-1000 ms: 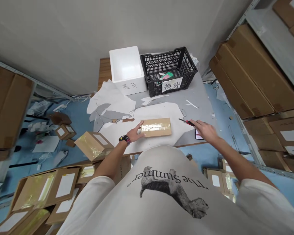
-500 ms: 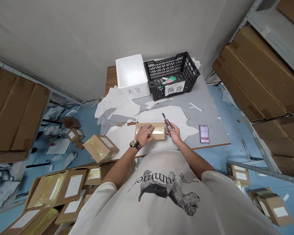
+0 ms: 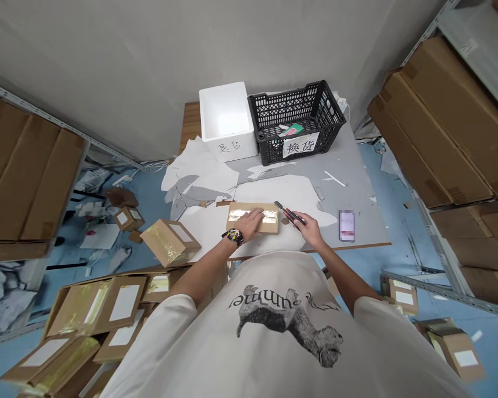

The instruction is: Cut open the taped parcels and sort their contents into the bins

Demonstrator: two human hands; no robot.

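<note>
A flat cardboard parcel point(image 3: 253, 217), its top banded with shiny clear tape, lies on white paper on the table. My left hand point(image 3: 248, 224) rests palm-down across the parcel, with a colourful watch on the wrist. My right hand point(image 3: 309, 228) grips a red-and-black utility knife point(image 3: 290, 213), whose blade tip points left, close to the parcel's right end. The knife does not visibly touch the parcel. A blurred phone point(image 3: 346, 225) lies on the grey tabletop to the right of my right hand.
Behind the parcel stand a white foam box point(image 3: 226, 121) and a black plastic crate point(image 3: 296, 121). Paper scraps cover the table point(image 3: 357, 182). Shelves of cardboard boxes flank it, and taped parcels point(image 3: 170, 242) lie at its front left and on the floor.
My right hand has moved slightly right, and the knife has tipped from upright to nearly flat, pointing left. My left hand stays on the parcel, slightly lower.
</note>
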